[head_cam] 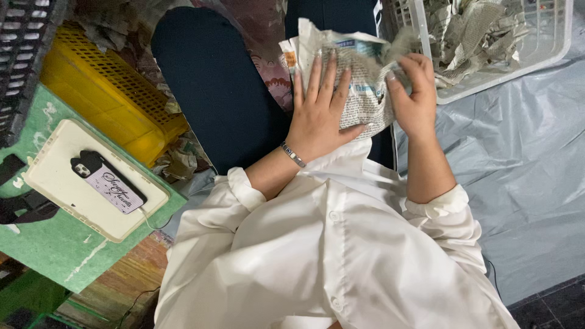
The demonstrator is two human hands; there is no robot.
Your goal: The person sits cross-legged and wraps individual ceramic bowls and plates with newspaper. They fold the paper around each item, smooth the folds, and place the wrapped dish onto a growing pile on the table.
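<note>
A crumpled sheet of newspaper (359, 79) lies on my lap, over dark trousers (213, 79). My left hand (320, 113) rests flat on it with fingers spread, pressing the paper down; a thin bracelet circles the wrist. My right hand (414, 91) pinches the paper's right edge between thumb and fingers. I wear a white shirt (329, 244) with rolled cuffs.
A white plastic basket (548, 49) with crumpled newspaper stands at the upper right on a grey plastic sheet (524, 158). A yellow crate (103, 91) sits at the left. A phone (106, 181) lies on a cream tray (55, 183) on a green board (61, 250).
</note>
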